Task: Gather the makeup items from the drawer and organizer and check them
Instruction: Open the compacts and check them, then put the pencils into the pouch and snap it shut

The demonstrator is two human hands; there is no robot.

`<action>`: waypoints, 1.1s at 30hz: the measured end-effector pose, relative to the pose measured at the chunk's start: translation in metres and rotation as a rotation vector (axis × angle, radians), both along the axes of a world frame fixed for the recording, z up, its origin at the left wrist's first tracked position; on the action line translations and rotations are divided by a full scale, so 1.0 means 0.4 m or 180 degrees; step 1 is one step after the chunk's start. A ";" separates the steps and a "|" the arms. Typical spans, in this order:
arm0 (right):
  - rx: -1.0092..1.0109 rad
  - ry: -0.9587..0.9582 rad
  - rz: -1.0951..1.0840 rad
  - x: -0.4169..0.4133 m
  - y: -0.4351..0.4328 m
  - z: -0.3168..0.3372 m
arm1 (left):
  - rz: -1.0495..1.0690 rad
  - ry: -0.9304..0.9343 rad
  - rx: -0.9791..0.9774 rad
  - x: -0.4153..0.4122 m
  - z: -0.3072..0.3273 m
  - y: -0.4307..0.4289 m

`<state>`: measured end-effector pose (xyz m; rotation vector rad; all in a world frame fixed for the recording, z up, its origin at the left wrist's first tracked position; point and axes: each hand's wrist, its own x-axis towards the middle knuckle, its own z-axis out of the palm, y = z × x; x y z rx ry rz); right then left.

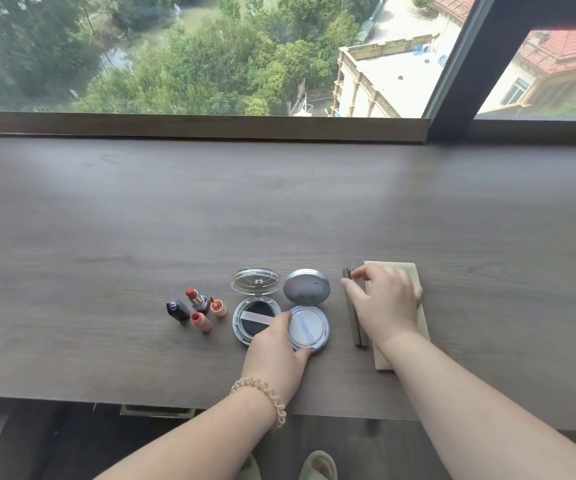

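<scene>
Head view: at centre we see two open cushion compacts side by side on the dark wooden desk (279, 202). Our left hand (274, 348) grips the lavender compact (309, 329) at its 8 o'clock rim, thumb and fingers pinching the base; its mirrored lid (306, 286) stands open at 12 o'clock. At 9 o'clock lies the black compact (255, 320) with its clear lid (255, 281). Farther toward 9 o'clock stand an uncapped red lipstick (196, 299), a black cap (177, 310) and two small coral tubes (202, 322). At 3 o'clock our right hand (383, 303), fingers loosely spread, rests on a beige palette (414, 271), fingertips touching slim brown pencils (355, 327).
</scene>
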<state>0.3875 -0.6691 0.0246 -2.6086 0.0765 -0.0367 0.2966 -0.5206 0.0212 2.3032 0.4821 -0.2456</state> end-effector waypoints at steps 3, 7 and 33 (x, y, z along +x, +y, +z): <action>-0.0767 0.0140 -0.0106 -0.047 -0.035 -0.008 | 0.0068 -0.0002 0.0048 -0.004 0.006 -0.006; -0.1392 0.0446 0.0173 -0.090 -0.028 -0.025 | 0.0195 0.0064 0.0053 -0.005 0.025 -0.014; 0.2216 -0.0265 -0.0630 -0.142 -0.050 0.266 | -0.1156 -0.0976 -0.0249 0.063 0.242 0.065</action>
